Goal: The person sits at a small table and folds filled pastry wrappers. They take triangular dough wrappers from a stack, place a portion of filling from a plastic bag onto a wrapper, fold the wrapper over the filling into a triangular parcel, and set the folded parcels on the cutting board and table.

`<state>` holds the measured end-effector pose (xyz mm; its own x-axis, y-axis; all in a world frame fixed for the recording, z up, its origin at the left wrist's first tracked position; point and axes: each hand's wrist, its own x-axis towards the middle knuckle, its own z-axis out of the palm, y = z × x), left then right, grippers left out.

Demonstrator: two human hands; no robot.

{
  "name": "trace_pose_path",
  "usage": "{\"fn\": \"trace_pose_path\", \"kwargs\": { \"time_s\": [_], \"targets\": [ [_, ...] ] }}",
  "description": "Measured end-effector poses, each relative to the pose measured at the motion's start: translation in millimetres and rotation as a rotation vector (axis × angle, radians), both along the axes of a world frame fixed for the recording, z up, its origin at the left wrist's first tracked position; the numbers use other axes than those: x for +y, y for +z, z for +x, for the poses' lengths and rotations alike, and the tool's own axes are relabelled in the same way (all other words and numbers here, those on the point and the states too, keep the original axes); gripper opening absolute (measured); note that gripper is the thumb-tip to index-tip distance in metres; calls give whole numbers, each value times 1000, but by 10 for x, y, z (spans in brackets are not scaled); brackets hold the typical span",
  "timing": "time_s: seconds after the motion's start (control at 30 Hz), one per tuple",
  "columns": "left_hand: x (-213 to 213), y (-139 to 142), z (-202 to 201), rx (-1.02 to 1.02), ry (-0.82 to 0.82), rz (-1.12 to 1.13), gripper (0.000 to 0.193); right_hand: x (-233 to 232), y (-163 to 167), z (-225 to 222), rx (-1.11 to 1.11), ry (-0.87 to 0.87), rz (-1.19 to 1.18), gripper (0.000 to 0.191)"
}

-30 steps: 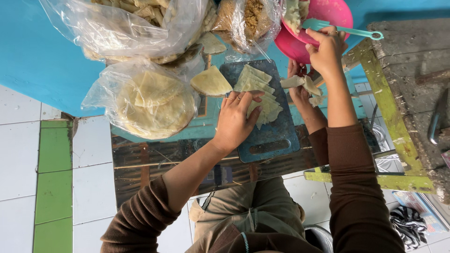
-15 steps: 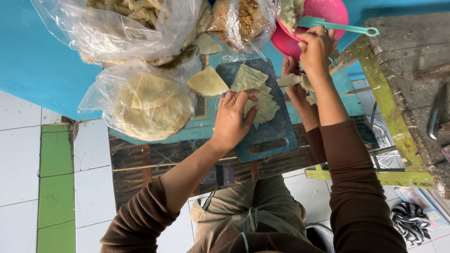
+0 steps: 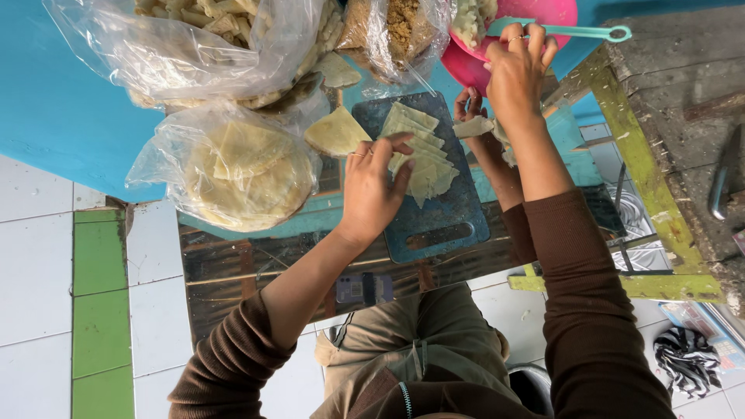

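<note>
Right hand [image 3: 518, 74] rose, grip closed on teal spoon [image 3: 570, 32].

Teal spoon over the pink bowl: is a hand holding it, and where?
Yes: the right hand grips the teal spoon along its handle, near the bowl end.

Counted around the one blue cutting board [image 3: 434, 221]: one stack of pale triangular wrappers [image 3: 423, 159] on it, exact number unclear. One loose folded wrapper [image 3: 335, 132] lay just left of the board. Three clear plastic bags [image 3: 233, 167] sat left of and above it. One pink bowl [image 3: 543, 15] and one teal spoon [image 3: 578, 32] were above it.
</note>
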<state>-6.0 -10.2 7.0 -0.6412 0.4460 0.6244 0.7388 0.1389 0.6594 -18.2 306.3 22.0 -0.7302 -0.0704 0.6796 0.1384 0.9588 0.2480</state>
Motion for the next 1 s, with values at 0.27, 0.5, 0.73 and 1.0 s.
{"fn": "trace_pose_path", "kwargs": {
  "time_s": [0.27, 0.5, 0.73, 1.0],
  "targets": [
    [-65, 13, -83, -109, 153, -257, 24, -11, -45, 16, -21, -28, -159, 28],
    [-90, -133, 11, -6, 68, -473, 28, -276, 8, 34, -58, 289, -534, 31],
    [-133, -119, 22, 27, 85, -473, 25, -669, -165, -1, -135, 372, -638, 35],
    [-181, -2, 65, 122, 128, -522, 23, -693, -307, -160, -184, 306, -842, 32]
  ]
}}
